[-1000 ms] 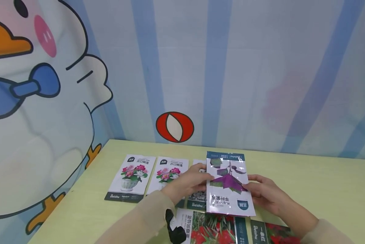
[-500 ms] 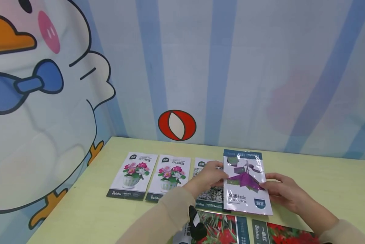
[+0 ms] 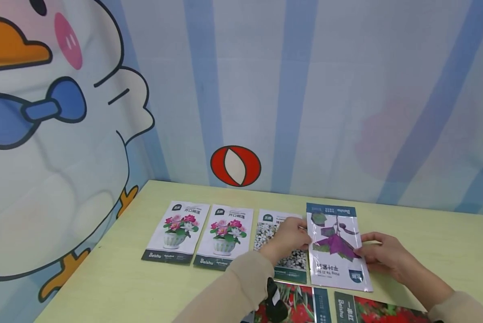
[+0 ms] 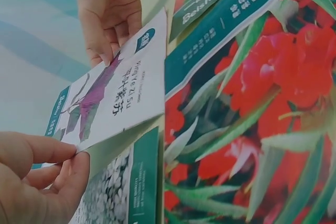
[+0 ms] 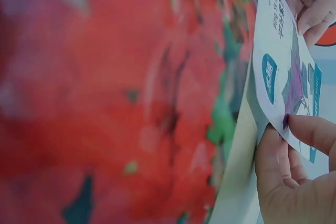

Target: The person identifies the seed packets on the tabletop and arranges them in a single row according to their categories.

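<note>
A white seed packet with a purple leaf picture (image 3: 336,244) lies upside down to the viewer, at the right end of a row of packets. My left hand (image 3: 289,237) pinches its left edge between thumb and fingers, above the packet with small white flowers (image 3: 291,264). On the other side, my right hand (image 3: 387,255) pinches its right edge. In the left wrist view both hands hold the purple-leaf packet (image 4: 131,85) by opposite edges, slightly raised from the table. The right wrist view shows the right thumb and fingers (image 5: 310,135) on its edge.
Two matching packets with potted pink flowers (image 3: 176,231) (image 3: 225,235) lie at the left of the row. Nearer the front are a red-flower packet (image 3: 302,303) and another red one (image 3: 387,309), both cut off by the frame. A printed cloth wall (image 3: 249,89) stands behind the yellow table (image 3: 104,269).
Both hands have carried the purple-leaf packet rightward and lowered it beside the white-flower packet, which is now more exposed. The camera view has shifted slightly.
</note>
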Motion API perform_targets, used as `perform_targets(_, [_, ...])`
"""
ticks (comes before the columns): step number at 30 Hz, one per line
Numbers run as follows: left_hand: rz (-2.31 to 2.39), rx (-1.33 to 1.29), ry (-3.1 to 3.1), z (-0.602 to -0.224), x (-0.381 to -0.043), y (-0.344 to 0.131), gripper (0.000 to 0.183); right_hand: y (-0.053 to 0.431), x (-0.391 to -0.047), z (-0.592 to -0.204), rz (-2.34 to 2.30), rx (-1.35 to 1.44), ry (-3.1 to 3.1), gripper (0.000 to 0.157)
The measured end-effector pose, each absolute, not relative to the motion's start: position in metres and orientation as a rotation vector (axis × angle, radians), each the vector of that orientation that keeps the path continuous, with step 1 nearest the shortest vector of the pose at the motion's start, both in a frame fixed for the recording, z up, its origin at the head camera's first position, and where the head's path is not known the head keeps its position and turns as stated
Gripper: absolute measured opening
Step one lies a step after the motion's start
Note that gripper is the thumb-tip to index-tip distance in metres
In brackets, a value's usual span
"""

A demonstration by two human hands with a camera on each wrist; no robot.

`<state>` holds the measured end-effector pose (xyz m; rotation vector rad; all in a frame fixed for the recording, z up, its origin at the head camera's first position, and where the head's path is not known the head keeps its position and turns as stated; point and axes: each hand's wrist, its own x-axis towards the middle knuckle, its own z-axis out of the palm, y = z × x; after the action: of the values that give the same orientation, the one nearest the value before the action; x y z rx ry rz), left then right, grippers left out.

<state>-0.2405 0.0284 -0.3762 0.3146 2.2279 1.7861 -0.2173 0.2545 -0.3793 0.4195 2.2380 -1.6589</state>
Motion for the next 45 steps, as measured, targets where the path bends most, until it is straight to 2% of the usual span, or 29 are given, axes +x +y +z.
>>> perform_targets(5, [1.769, 0.386, 2.280, -0.378, -0.239, 0.031, 0.033, 0.257, -0.218, -0.381, -1.585, 0.412, 2.327, 0.049])
perform_targets(14, [1.715, 0.359, 2.425, -0.378, -0.240, 0.034, 0.048, 0.254, -0.217, -0.382, -1.390, 0.392, 2.505, 0.052])
perform_targets(28, [1.583, 0.426, 2.489, -0.374, -0.236, 0.028, 0.044, 0.259, -0.218, -0.385, -1.444, 0.359, 2.495, 0.046])
perform_targets(37, [1.534, 0.468, 2.477, -0.372, -0.238, 0.022, 0.033, 0.259, -0.218, -0.384, -1.421, 0.369, 2.494, 0.046])
perform_targets(45, [1.476, 0.542, 2.421, -0.360, -0.237, 0.000, 0.032, 0.259, -0.214, -0.379, -1.439, 0.354, 2.467, 0.046])
